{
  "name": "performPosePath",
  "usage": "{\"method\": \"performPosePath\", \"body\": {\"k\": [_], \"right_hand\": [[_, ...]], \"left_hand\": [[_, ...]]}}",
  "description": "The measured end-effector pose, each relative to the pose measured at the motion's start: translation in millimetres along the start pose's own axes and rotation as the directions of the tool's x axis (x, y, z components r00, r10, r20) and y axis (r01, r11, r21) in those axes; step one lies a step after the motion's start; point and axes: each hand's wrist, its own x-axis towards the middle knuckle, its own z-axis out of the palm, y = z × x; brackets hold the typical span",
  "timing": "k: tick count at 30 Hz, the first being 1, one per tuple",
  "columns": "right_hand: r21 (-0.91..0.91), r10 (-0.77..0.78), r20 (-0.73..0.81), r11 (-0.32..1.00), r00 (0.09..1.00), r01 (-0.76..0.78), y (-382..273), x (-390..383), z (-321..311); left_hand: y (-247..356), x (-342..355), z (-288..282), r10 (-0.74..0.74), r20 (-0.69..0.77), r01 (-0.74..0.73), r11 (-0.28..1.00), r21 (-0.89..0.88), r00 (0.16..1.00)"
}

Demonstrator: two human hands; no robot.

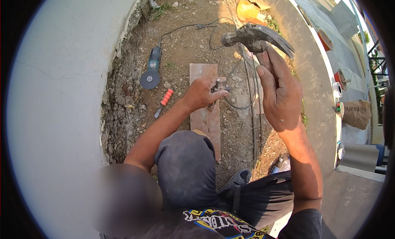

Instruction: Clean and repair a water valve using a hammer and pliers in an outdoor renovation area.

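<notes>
My right hand [283, 93] is wrapped round the handle of a claw hammer [257, 36], raised on the right with its dark, worn head upward and the claw pointing right. Over a long, reddish-brown board [201, 121] on the ground, my left hand [201, 94] is closed in a pinch. Between its thumb and fingers sits a small, dark metal piece [216, 88], partly covered, whose kind I cannot make out. The hammer head is well apart from that piece. My knee stands at the board's near end.
An angle grinder [151, 70] with a black cable lies left of the board. Nearer is a tool with an orange handle and flat blade [166, 97]. Cables run along the stony soil on the right. A white wall [70, 82] bounds the left, a low concrete wall [314, 74] the right.
</notes>
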Motion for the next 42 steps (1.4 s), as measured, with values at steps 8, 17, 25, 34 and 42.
{"method": "performPosePath", "body": {"k": [8,17,25,34,42], "right_hand": [[-0.165,0.171,0.383,0.980,0.908,-0.115,28,-18,7],[-0.279,0.308,0.421,0.939,0.853,-0.202,25,-32,23],[0.100,0.513,0.310,0.819,0.800,-0.564,24,-48,-26],[0.431,0.621,0.384,0.535,0.684,-0.727,19,-70,-34],[0.161,0.445,0.249,0.856,0.860,-0.490,26,-84,-11]], "left_hand": [[-8,3,9,0.085,0.038,-0.090,0.986,0.141,0.996],[-13,6,17,0.175,-0.080,-0.172,0.984,0.040,0.981],[1,-11,3,-0.253,0.105,0.273,0.911,-0.309,0.962],[-35,-48,28,-0.397,0.113,0.326,0.522,-0.788,0.911],[-66,-27,89,-0.149,-0.008,0.144,0.965,-0.220,0.989]]}}
